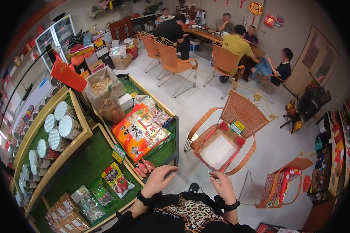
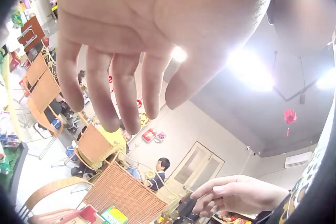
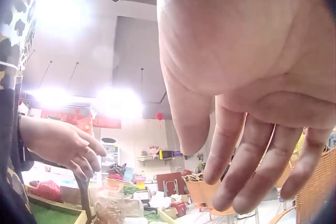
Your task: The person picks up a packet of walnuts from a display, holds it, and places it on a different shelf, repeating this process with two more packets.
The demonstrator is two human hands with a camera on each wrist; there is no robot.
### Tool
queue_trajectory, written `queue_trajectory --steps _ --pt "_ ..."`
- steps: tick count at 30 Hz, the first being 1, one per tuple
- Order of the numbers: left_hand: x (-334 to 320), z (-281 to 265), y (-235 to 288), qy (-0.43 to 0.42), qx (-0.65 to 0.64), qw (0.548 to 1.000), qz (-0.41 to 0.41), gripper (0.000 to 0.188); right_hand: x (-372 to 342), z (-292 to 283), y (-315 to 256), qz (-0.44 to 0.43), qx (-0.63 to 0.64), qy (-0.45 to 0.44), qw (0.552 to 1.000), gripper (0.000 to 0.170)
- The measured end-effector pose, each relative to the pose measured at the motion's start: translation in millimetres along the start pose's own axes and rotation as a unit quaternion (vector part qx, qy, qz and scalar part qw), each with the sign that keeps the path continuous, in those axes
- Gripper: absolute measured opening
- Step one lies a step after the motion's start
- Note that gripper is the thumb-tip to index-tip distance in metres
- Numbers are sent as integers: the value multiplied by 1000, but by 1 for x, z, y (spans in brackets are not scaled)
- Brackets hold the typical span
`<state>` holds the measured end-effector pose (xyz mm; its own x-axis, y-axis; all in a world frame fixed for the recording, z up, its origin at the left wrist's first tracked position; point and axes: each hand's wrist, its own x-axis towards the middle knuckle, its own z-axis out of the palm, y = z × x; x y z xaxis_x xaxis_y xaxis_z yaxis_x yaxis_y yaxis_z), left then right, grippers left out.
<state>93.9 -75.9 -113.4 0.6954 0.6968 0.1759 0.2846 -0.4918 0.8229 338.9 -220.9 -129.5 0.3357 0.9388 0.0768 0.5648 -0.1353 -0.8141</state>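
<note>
Both hands are held out in front of the body with nothing in them. My left hand (image 1: 158, 181) is over the corner of the green-lined display stand, its fingers extended; nearby lie small pink-red packets (image 1: 144, 167) and a large orange snack bag (image 1: 138, 134). In the left wrist view its palm and loosely straight fingers (image 2: 126, 90) show. My right hand (image 1: 223, 187) hangs in front of a wicker armchair (image 1: 245, 110) that carries a shallow open cardboard box (image 1: 217, 150). Its relaxed fingers (image 3: 257, 163) fill much of the right wrist view.
Bagged snacks (image 1: 118, 180) lie on the lower green shelf (image 1: 77, 163), with white-lidded jars (image 1: 62, 110) at left. Another chair (image 1: 278, 186) holding a red box stands at right. People sit around a wooden table (image 1: 202, 33) at the back.
</note>
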Motion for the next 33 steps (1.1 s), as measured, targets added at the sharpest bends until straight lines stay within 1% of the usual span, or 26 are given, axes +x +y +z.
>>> queue_trajectory --steps 2,5,7,9,12,13,17,18,19,22,23,24,26,28,31,33 --pt "16 17 -2 17 -7 1000 4 24 16 -19 14 -5 -19 -11 1000 22" --pt "31 38 -1 29 9 999 -37 24 38 -41 33 3 -11 -29 1000 22" --pt "35 49 1 46 6 997 -59 25 51 -44 48 11 9 -47 999 22" --pt "35 54 4 54 8 995 -81 25 63 -41 60 3 5 -84 996 22" --pt "32 55 3 72 4 988 -135 25 87 -34 60 -16 0 -144 989 22" --pt "33 53 0 79 10 987 -141 25 96 -29 58 -18 -7 -168 986 22" --pt "47 33 -12 113 5 981 -159 26 135 -13 47 -38 17 -190 981 22" --pt "51 26 -15 124 10 978 -168 26 148 -10 40 -75 4 -190 979 22" --pt "56 16 -15 137 25 978 -156 25 158 -6 33 -111 -9 -191 975 22" --pt "61 -4 -27 184 15 969 -163 26 185 6 19 -136 -11 -213 968 22" --pt "61 -8 -30 205 -9 963 -176 26 193 11 19 -142 -11 -219 965 22" --pt "61 -13 -34 211 -5 961 -179 26 201 17 17 -131 -4 -225 965 22" --pt "60 -22 -41 206 7 958 -197 26 214 26 13 -118 6 -234 965 22" --pt "59 -31 -48 206 8 957 -203 25 226 34 13 -114 11 -212 970 21" --pt "64 -44 -63 190 19 958 -213 25 244 50 15 -105 8 -212 972 20" --pt "70 -54 -68 150 27 956 -251 25 256 55 14 -99 5 -216 971 20"
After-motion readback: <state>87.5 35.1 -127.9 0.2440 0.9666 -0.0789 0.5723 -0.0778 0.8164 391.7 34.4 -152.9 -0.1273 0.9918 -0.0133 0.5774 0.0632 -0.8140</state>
